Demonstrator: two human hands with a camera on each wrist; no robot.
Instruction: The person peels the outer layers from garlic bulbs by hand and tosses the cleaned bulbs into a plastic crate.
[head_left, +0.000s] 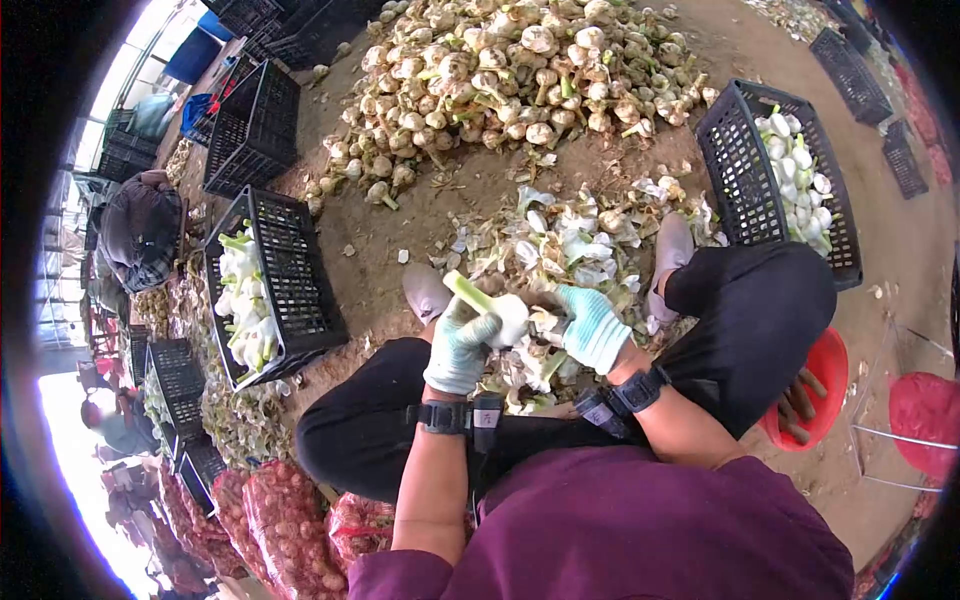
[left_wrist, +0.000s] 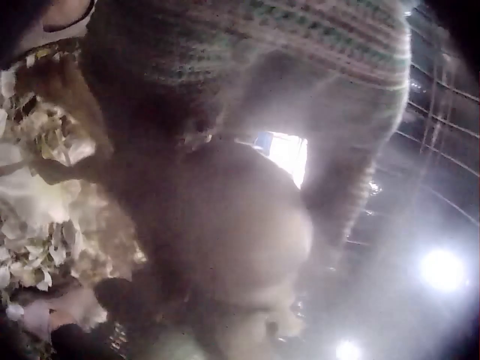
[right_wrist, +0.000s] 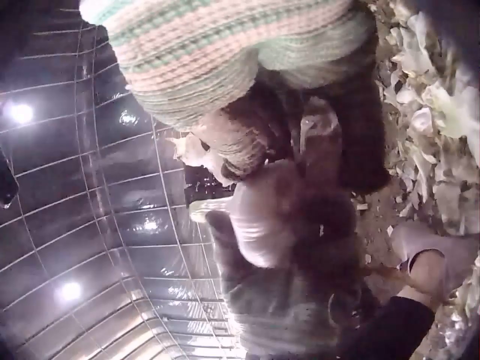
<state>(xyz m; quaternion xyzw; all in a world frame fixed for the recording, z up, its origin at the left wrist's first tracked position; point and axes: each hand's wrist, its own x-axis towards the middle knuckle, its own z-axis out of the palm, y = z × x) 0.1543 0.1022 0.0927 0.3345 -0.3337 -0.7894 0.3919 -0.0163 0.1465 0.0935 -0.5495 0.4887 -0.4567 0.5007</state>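
Observation:
My gloved left hand holds a white garlic bulb whose pale green stem points up and to the left. At the bulb's right side my gloved right hand pinches papery garlic skin. The right wrist view shows the smooth bulb in the left hand, with torn skin by the right fingertips. Dark and blurred in the left wrist view, the round bulb sits below the striped glove.
Peeled skins litter the ground below the hands. Beyond lies a large heap of unpeeled garlic. Black crates of cleaned garlic stand at left and right. A red basin is beside the right knee, mesh sacks at lower left.

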